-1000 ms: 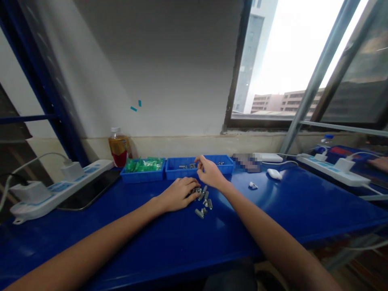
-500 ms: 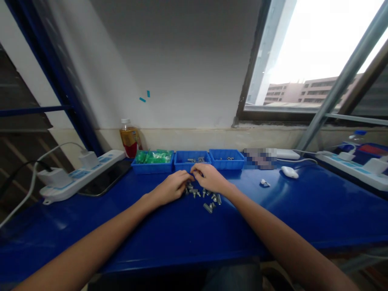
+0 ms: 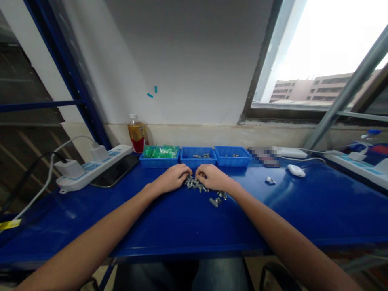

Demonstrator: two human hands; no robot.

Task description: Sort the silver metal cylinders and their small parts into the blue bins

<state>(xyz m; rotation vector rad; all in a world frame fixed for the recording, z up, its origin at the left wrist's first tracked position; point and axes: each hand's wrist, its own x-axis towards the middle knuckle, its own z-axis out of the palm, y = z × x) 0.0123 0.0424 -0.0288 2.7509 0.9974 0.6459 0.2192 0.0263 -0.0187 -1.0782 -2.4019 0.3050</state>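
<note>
A loose pile of small silvery metal parts [image 3: 194, 184], some like screws and some like short cylinders, lies on the blue table between my hands. My left hand [image 3: 173, 178] rests at the pile's left edge, its fingers curled and closed by the parts. Across from it, my right hand [image 3: 214, 178] bends over the right side with thumb and fingers pinched. Whatever either set of fingertips grips is too small to make out. Slightly nearer me lies a larger metal cylinder [image 3: 214, 202] with a few parts beside it.
Behind the hands stand a blue bin with green packets [image 3: 160, 162], a middle bin [image 3: 198, 163] and a right bin [image 3: 232, 161], both holding metal parts. A bottle [image 3: 136, 135], phone [image 3: 115, 171] and power strip [image 3: 93, 165] are left; an earbud [image 3: 270, 181] and white case [image 3: 296, 170] right.
My hands were together at the fingertips above the pile; now they are apart, with a gap showing more of the metal parts. The camera view has shifted slightly.
</note>
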